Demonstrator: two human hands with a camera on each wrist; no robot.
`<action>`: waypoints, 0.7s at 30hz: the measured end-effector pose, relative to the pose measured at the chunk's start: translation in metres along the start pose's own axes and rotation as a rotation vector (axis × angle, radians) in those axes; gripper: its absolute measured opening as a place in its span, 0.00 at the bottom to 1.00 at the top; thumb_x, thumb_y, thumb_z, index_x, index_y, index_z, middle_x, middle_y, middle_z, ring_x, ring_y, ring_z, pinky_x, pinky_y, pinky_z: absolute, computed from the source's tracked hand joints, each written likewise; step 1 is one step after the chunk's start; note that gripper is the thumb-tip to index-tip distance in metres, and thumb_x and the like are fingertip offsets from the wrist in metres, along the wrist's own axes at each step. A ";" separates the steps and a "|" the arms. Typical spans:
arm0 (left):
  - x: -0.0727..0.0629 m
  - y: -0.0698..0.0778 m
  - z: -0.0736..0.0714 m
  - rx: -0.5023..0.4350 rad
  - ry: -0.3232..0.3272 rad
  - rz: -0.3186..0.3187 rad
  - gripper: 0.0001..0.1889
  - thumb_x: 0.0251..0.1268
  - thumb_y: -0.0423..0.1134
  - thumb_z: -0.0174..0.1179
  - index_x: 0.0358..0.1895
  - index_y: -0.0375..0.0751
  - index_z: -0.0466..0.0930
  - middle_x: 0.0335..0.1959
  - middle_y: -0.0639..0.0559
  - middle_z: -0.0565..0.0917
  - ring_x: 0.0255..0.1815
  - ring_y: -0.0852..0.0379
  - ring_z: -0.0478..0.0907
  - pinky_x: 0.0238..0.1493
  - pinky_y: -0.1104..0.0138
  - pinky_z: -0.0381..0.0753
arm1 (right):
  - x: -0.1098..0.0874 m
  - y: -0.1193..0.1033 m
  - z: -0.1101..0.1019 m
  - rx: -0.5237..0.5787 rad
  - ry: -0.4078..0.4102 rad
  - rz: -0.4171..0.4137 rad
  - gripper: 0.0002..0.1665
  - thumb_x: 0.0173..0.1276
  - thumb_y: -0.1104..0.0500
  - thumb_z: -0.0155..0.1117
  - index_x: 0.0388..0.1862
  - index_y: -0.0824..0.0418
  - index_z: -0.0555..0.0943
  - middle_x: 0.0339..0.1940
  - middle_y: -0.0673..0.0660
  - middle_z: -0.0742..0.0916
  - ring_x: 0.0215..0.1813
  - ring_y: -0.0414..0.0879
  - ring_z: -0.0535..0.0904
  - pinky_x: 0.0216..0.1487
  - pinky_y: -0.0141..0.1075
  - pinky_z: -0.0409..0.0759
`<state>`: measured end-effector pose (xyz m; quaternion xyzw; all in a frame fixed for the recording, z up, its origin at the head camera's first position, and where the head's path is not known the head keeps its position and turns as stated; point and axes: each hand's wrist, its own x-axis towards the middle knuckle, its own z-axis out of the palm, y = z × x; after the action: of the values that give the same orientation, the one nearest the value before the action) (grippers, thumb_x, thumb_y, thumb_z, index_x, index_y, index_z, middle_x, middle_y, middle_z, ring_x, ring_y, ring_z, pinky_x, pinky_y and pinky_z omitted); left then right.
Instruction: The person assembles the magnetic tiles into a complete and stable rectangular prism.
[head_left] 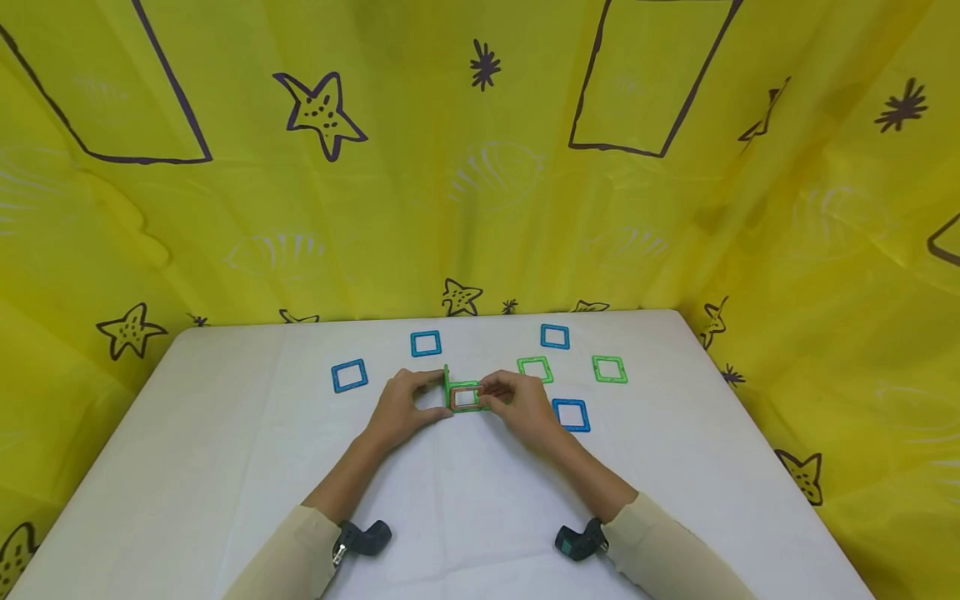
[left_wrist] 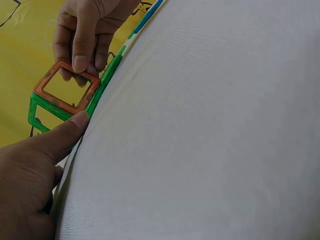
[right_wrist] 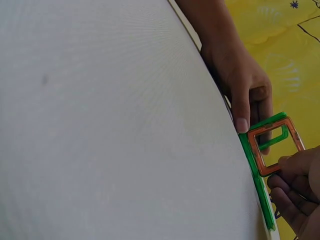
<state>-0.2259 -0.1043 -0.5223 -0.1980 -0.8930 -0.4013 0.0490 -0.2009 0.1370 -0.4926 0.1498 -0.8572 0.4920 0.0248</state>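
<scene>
A yellow curtain (head_left: 397, 192) backs the frame, over a white table (head_left: 225, 467). At centre, the left hand (head_left: 397, 410) spans the upright green frame (head_left: 446, 380), thumb at its near edge and fingers at the far one, presumably to keep it standing; some fingertips are hidden. Opposite, the right hand (head_left: 528, 410) pinches the orange frame (left_wrist: 56, 103) by one side, thumb against fingers, perhaps to leave its other edges free. Four loose blue frames (head_left: 426, 355) lie apart, upper left to right of centre, seemingly spread for easy reach. Of two loose green frames (head_left: 610, 358) right of centre, the nearer is partly covered by the right hand. The flat green frame (right_wrist: 249, 155) lies at the upright one's foot; whether the orange edge touches it is hard to make out.
</scene>
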 end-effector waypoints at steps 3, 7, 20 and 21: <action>-0.001 0.000 -0.001 0.002 0.003 -0.001 0.34 0.52 0.43 0.84 0.65 0.41 0.85 0.54 0.49 0.89 0.45 0.54 0.73 0.48 0.56 0.74 | -0.001 0.000 0.002 -0.011 0.001 -0.012 0.09 0.71 0.66 0.72 0.49 0.60 0.89 0.41 0.50 0.90 0.43 0.43 0.85 0.47 0.36 0.84; -0.001 0.000 0.000 -0.001 0.005 0.004 0.34 0.52 0.43 0.83 0.65 0.41 0.85 0.54 0.50 0.88 0.46 0.54 0.74 0.49 0.56 0.74 | -0.002 0.001 0.004 -0.019 0.005 -0.012 0.11 0.71 0.67 0.72 0.50 0.61 0.89 0.42 0.48 0.90 0.45 0.43 0.86 0.48 0.35 0.84; 0.000 -0.001 0.002 0.007 0.012 0.005 0.35 0.52 0.44 0.83 0.66 0.41 0.84 0.52 0.50 0.89 0.45 0.54 0.75 0.48 0.57 0.75 | -0.004 0.003 0.005 -0.015 0.013 -0.033 0.11 0.69 0.68 0.74 0.50 0.62 0.89 0.41 0.51 0.91 0.43 0.44 0.86 0.47 0.36 0.84; 0.000 -0.001 0.002 0.005 0.012 0.007 0.35 0.52 0.44 0.83 0.66 0.41 0.84 0.52 0.49 0.89 0.45 0.54 0.75 0.49 0.56 0.75 | -0.004 0.003 0.005 -0.013 0.014 -0.037 0.11 0.69 0.68 0.74 0.49 0.62 0.89 0.41 0.51 0.91 0.43 0.44 0.86 0.47 0.36 0.84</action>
<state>-0.2259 -0.1037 -0.5239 -0.1985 -0.8930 -0.4000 0.0564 -0.1974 0.1351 -0.4990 0.1621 -0.8572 0.4871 0.0410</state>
